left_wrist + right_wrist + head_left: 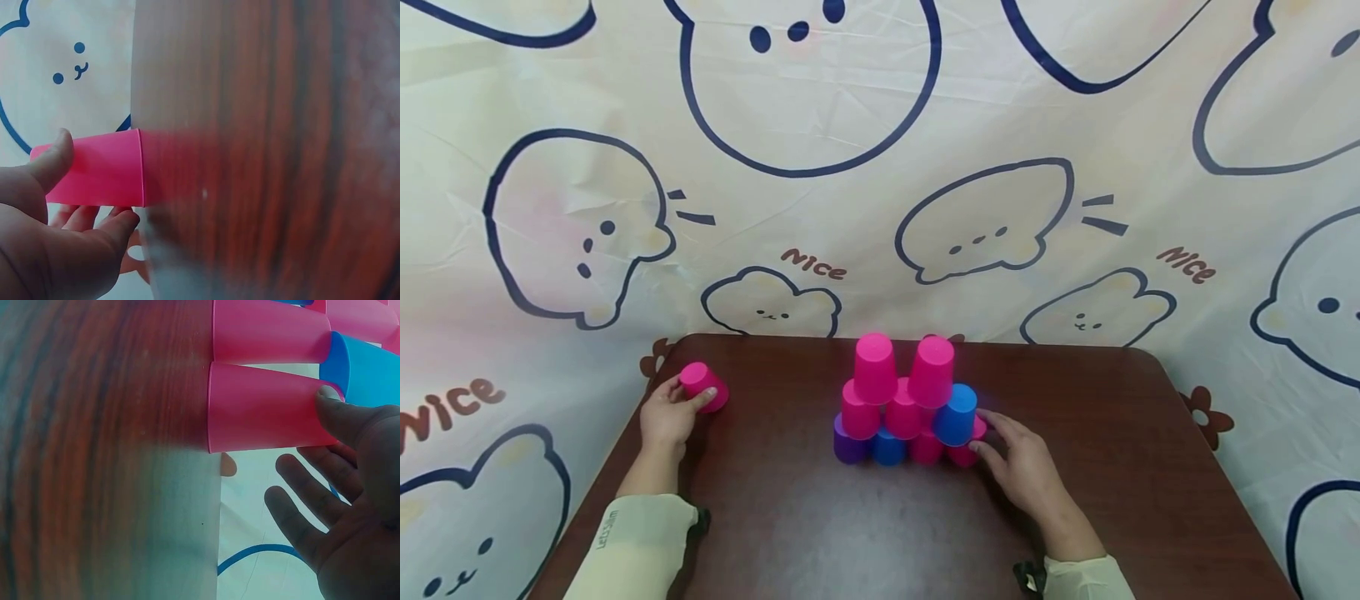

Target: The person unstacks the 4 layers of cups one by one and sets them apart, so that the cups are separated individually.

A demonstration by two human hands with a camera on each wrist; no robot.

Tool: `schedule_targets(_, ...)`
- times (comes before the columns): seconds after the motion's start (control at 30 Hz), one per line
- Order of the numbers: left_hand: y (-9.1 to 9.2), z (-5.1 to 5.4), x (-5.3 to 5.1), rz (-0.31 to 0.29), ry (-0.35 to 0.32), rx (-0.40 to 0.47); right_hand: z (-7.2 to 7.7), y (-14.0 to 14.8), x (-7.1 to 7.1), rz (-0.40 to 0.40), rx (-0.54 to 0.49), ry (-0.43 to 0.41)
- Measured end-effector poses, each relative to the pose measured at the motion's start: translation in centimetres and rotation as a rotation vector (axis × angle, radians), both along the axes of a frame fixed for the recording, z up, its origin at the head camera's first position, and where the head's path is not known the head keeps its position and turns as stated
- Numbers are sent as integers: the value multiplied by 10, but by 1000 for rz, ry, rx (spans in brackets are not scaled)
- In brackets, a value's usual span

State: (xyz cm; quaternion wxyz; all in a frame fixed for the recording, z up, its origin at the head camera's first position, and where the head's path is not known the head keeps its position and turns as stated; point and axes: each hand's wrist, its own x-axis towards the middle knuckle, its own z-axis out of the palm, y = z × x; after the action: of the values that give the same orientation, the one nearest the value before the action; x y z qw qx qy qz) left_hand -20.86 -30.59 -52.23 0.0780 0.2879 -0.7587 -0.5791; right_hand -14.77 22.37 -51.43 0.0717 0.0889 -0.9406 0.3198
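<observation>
Upside-down plastic cups form a stacked wall [903, 408] at mid-table. A purple cup [850, 442], a blue cup [889, 448] and two pink ones make the bottom row. Two pink cups and a blue cup [957, 415] sit above, with two pink cups on top. My right hand [1026, 467] pinches the bottom row's rightmost pink cup [272, 409] near its top, thumb on the near side, other fingers spread. At the table's far left, my left hand [667, 417] holds a separate pink cup [706, 387] between thumb and fingers, its rim at the tabletop [262, 156].
The brown table [775, 533] ends at a rounded back edge close behind the cups. A pale cloth [865, 208] with cartoon outlines hangs behind it and along both sides. The left-hand cup is close to the table's left edge.
</observation>
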Motion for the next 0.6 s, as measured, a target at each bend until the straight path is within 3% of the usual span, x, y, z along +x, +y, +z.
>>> schedule_targets(0.4, 1, 7, 2, -14, -4, 21, 0, 0, 0, 2, 0, -10)
schedule_targets(0.6, 5, 21, 5, -45, 9, -43, 0, 0, 0, -3, 4, -10)
